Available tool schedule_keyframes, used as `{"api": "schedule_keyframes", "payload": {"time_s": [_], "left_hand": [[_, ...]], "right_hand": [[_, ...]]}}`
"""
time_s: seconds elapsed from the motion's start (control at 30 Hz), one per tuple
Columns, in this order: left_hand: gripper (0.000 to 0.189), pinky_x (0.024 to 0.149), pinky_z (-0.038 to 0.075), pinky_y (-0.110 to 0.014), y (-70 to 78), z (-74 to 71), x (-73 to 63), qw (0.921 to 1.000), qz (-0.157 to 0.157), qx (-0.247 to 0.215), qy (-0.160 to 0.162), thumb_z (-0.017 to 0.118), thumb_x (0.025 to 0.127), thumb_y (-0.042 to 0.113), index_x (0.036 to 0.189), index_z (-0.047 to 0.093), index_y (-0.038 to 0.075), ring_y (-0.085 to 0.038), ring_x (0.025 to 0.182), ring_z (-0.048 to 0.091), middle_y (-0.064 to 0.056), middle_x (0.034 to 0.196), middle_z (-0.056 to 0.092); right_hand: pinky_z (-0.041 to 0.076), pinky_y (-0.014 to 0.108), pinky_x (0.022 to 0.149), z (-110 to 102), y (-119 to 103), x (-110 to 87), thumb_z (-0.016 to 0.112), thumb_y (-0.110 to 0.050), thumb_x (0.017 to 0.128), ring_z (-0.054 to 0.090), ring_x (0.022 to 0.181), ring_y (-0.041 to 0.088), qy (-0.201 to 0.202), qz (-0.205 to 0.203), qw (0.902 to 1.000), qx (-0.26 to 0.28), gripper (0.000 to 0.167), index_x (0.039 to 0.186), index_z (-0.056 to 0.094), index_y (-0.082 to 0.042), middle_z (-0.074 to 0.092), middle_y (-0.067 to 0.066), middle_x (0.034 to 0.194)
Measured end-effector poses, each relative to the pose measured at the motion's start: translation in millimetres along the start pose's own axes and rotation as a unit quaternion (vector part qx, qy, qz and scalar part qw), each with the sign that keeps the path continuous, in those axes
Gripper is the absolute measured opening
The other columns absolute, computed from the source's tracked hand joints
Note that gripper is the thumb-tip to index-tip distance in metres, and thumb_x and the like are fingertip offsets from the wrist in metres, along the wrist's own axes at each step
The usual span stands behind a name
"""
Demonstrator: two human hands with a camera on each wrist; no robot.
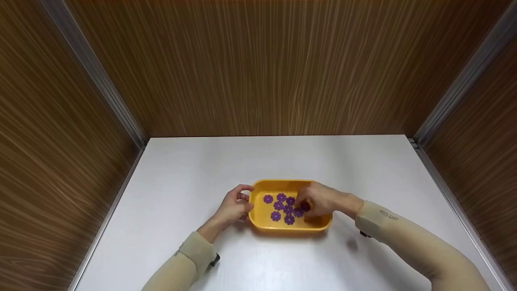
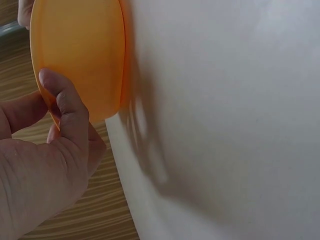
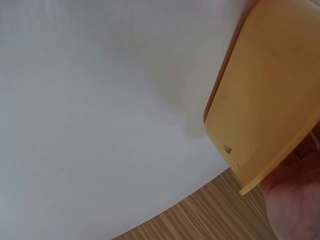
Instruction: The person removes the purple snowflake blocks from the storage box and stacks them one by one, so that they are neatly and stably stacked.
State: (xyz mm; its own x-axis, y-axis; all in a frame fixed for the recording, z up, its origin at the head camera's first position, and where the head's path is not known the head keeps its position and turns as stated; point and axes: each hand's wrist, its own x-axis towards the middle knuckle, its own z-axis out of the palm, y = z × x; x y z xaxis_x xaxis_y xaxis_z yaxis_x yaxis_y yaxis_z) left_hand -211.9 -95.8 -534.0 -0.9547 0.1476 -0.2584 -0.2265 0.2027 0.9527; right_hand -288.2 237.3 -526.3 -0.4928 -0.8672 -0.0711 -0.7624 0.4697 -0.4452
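Note:
A yellow rectangular tray (image 1: 262, 224) sits on the white table, and several purple flower-shaped pieces (image 1: 275, 216) lie on its floor. At the tray's left end my left hand (image 1: 234, 208) grips the rim, fingers and thumb on either side of it, as the left wrist view also shows. My right hand (image 1: 321, 198) reaches down inside the right half, its fingers bent toward the pieces. A darker purple piece (image 1: 305, 206) shows between its fingers and thumb; I cannot tell whether they pinch it. In the right wrist view the tray wall (image 3: 270, 90) hides most of that hand.
The white table (image 1: 181, 169) surrounds the tray. A wood-grain panel (image 1: 274, 72) stands behind it, with similar panels left (image 1: 52, 161) and right (image 1: 480, 161). Metal strips (image 1: 105, 93) run along the corners.

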Motion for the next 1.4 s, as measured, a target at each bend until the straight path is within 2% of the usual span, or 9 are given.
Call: {"api": "schedule_keyframes", "payload": {"time_s": [0.37, 0.53, 0.73, 0.97, 1.2, 1.4], "left_hand": [[0.057, 0.061, 0.060, -0.028, 3.0, 1.1, 0.6, 1.0000, 0.000, 0.003, -0.002, 0.070, 0.095, -0.005, 0.150, 0.060, 0.007, -0.017, 0.081, 0.063, -0.011, 0.114, 0.058], [0.057, 0.061, 0.061, -0.028, 3.3, 0.1, 0.3, 1.0000, -0.003, 0.006, -0.003, 0.070, 0.096, -0.005, 0.150, 0.060, 0.007, -0.018, 0.081, 0.064, -0.011, 0.115, 0.058], [0.060, 0.061, 0.061, -0.027, 3.1, -1.8, -0.4, 0.9999, 0.000, -0.008, -0.012, 0.069, 0.094, -0.006, 0.152, 0.057, 0.005, -0.014, 0.078, 0.061, -0.012, 0.116, 0.054], [0.058, 0.060, 0.062, -0.027, 2.2, -1.8, -1.4, 0.9999, 0.001, 0.007, -0.009, 0.068, 0.095, -0.004, 0.151, 0.058, 0.006, -0.015, 0.078, 0.061, -0.011, 0.115, 0.055], [0.057, 0.061, 0.061, -0.027, 1.1, -0.4, -0.6, 0.9998, -0.004, 0.018, 0.000, 0.068, 0.095, -0.004, 0.150, 0.060, 0.009, -0.015, 0.076, 0.061, -0.011, 0.116, 0.055], [0.057, 0.062, 0.062, -0.028, -0.3, -0.2, -0.6, 0.9997, -0.004, 0.024, 0.003, 0.069, 0.095, -0.004, 0.150, 0.061, 0.009, -0.016, 0.077, 0.061, -0.012, 0.116, 0.056]], "right_hand": [[0.070, 0.034, 0.095, 3, 0, 14.2, 0.095, -0.024, 0.091, 0.073, 0.096, 0.012, -0.045, 0.024, 0.9979, -0.040, 0.027, 0.117, 0.089, -0.018, 0.082, 0.001, 0.112], [0.070, 0.033, 0.095, 2, 0, 16.6, 0.096, -0.024, 0.091, 0.072, 0.096, 0.010, -0.053, 0.032, 0.9975, -0.035, 0.028, 0.117, 0.089, -0.018, 0.081, 0.002, 0.114], [0.068, 0.028, 0.088, 1, 1, 20.8, 0.099, -0.023, 0.087, 0.071, 0.095, 0.009, -0.055, 0.032, 0.9975, -0.031, 0.030, 0.115, 0.090, -0.016, 0.081, 0.003, 0.113], [0.065, 0.026, 0.083, 4, 1, 26.3, 0.100, -0.025, 0.084, 0.064, 0.088, 0.008, -0.070, 0.074, 0.9947, -0.015, 0.026, 0.105, 0.088, -0.019, 0.076, -0.003, 0.106], [0.060, 0.023, 0.077, 10, 3, 23.1, 0.103, -0.028, 0.079, 0.062, 0.084, 0.007, -0.044, 0.065, 0.9967, -0.022, 0.028, 0.099, 0.085, -0.020, 0.075, -0.006, 0.099], [0.064, 0.024, 0.082, 9, 4, 15.2, 0.101, -0.026, 0.081, 0.067, 0.087, 0.006, -0.010, 0.054, 0.9983, 0.021, 0.029, 0.105, 0.088, -0.018, 0.081, -0.004, 0.101]]}}
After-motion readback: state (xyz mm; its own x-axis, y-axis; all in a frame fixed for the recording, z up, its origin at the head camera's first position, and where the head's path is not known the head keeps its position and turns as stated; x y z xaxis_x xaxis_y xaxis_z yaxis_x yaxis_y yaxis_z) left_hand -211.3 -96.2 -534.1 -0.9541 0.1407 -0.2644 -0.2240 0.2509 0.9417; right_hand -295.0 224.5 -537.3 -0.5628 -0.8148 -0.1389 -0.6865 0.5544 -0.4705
